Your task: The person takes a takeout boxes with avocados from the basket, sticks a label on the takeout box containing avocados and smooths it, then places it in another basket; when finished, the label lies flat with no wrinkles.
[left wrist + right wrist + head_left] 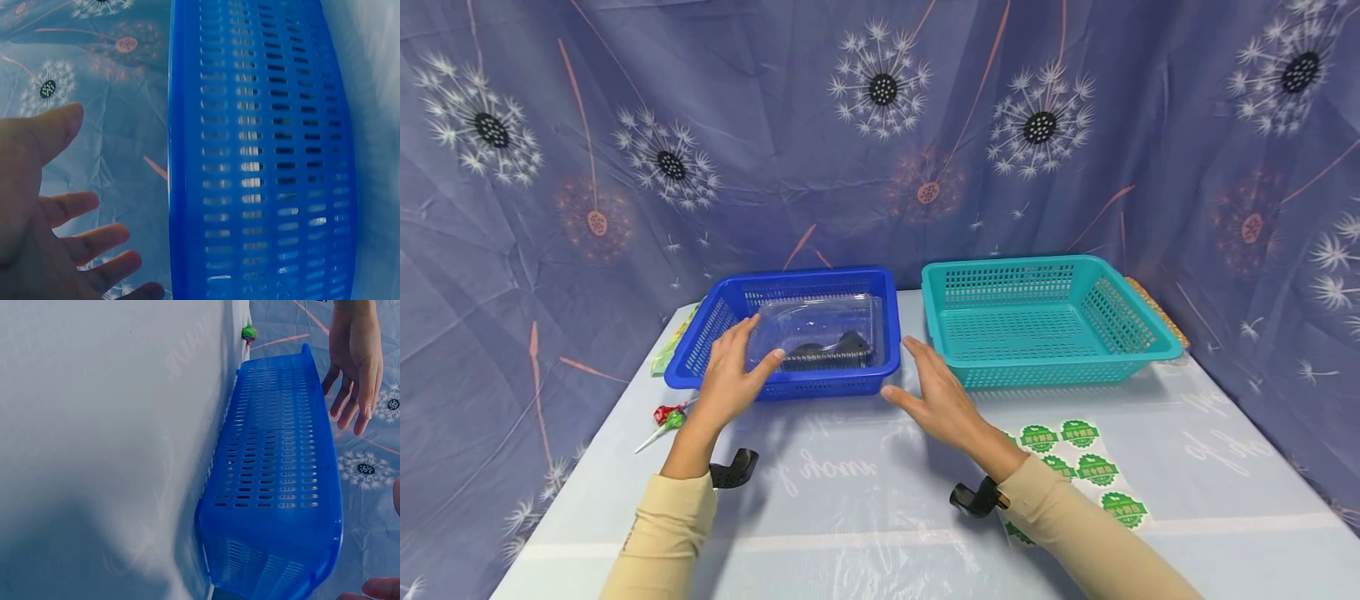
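A clear plastic clamshell box (827, 321) lies inside the blue basket (838, 387), with dark items and a comb-like toothed edge visible at its front. My left hand (730, 375), thumb and fingers spread, hovers over the basket's front left corner; in the left wrist view the fingers are apart from the basket's wall (262, 150). My right hand (936, 400) is held with thumb and fingers apart at the basket's front right corner, between the two baskets. Neither hand holds anything. At the right edge of the right wrist view, only the right hand's fingertips (381, 589) show.
An unfilled teal basket (1037, 375) stands to the right. Red and green lollipops (672, 419) lie at the left. A sheet of green round stickers (1097, 469) is under the right forearm. A yellow-green packet (664, 360) and a woven orange item (1157, 312) show behind the baskets.
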### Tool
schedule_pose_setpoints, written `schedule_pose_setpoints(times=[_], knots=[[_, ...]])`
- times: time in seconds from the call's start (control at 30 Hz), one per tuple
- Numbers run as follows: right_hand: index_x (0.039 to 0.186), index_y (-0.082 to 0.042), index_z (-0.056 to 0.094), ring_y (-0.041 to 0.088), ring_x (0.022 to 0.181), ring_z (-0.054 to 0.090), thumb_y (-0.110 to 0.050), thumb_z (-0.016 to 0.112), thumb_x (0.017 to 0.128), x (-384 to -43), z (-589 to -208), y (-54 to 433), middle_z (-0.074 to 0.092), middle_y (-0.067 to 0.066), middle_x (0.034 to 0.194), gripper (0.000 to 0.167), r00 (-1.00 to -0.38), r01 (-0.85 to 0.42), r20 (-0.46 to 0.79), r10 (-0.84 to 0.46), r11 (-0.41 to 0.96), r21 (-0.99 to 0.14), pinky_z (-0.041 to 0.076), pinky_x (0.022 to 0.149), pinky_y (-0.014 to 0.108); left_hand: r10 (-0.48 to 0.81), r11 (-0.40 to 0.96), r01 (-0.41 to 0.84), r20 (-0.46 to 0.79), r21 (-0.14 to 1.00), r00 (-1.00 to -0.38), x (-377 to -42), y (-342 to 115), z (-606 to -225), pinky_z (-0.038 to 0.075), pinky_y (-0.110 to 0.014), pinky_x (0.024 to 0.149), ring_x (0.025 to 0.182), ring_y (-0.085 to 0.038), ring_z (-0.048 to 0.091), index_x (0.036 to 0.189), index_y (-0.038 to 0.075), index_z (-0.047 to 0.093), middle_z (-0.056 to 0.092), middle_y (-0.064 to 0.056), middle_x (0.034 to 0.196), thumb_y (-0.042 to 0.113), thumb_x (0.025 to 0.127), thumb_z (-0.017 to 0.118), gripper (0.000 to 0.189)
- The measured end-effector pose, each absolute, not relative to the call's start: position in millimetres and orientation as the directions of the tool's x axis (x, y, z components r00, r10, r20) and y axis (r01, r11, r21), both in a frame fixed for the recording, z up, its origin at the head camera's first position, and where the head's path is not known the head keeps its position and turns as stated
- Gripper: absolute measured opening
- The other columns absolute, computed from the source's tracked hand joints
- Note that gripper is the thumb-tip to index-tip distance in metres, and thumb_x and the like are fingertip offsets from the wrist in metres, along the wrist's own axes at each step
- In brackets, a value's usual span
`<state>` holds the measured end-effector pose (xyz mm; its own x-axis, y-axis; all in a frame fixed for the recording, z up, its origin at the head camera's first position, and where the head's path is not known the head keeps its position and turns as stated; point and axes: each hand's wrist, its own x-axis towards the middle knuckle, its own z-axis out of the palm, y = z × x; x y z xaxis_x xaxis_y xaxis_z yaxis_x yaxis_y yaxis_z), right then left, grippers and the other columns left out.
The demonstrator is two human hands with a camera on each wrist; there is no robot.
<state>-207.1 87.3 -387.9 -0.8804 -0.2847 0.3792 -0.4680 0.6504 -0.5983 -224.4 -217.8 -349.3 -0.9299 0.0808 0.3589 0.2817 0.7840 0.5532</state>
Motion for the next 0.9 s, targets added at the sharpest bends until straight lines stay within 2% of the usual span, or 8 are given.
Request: schedule_pose_setpoints(times=[0.23, 0.4, 0.67, 0.9], knots=[[0.149, -0.011, 0.026, 0.031, 0.141, 0.030, -0.052, 0.058, 0.088, -212, -392, 84, 0.030, 0.011, 0.154, 0.080, -0.895, -0.444, 0.346, -0.281, 0.636, -0.632, 0.030, 0.109, 0.055, 0.095, 0.771, 0.241, 0.267, 0.589, -0.959, -234, -229, -347, 0.021, -0.066, 0.105, 0.140, -0.043, 0.020, 0.150, 0.015, 0.024, 0.024, -0.019, 0.154, 0.045, 0.091, 0.056, 0.073], [0.148, -0.008, 0.028, 0.031, 0.140, 0.032, -0.051, 0.059, 0.088, -215, -393, 81, 0.030, 0.012, 0.154, 0.079, -0.892, -0.450, 0.357, -0.277, 0.619, -0.644, 0.031, 0.109, 0.055, 0.101, 0.772, 0.215, 0.219, 0.598, -0.971, -243, -240, -347, 0.018, -0.065, 0.108, 0.141, -0.044, 0.017, 0.150, 0.014, 0.023, 0.022, -0.021, 0.154, 0.044, 0.092, 0.055, 0.074], [0.148, -0.007, 0.027, 0.030, 0.140, 0.033, -0.048, 0.061, 0.087, -222, -396, 76, 0.029, 0.010, 0.154, 0.080, -0.901, -0.431, 0.349, -0.258, 0.620, -0.656, 0.030, 0.110, 0.052, 0.152, 0.772, 0.219, 0.162, 0.596, -0.975, -253, -254, -345, 0.021, -0.065, 0.107, 0.139, -0.046, 0.020, 0.150, 0.011, 0.022, 0.023, -0.027, 0.151, 0.043, 0.093, 0.055, 0.073], [0.149, -0.008, 0.026, 0.030, 0.141, 0.031, -0.048, 0.060, 0.088, -226, -395, 72, 0.026, 0.010, 0.156, 0.080, -0.919, -0.394, 0.313, -0.241, 0.606, -0.691, 0.029, 0.111, 0.053, 0.187, 0.765, 0.182, 0.058, 0.618, -0.981, -263, -261, -341, 0.022, -0.064, 0.107, 0.140, -0.047, 0.019, 0.152, 0.014, 0.018, 0.018, -0.026, 0.153, 0.046, 0.093, 0.053, 0.076]])
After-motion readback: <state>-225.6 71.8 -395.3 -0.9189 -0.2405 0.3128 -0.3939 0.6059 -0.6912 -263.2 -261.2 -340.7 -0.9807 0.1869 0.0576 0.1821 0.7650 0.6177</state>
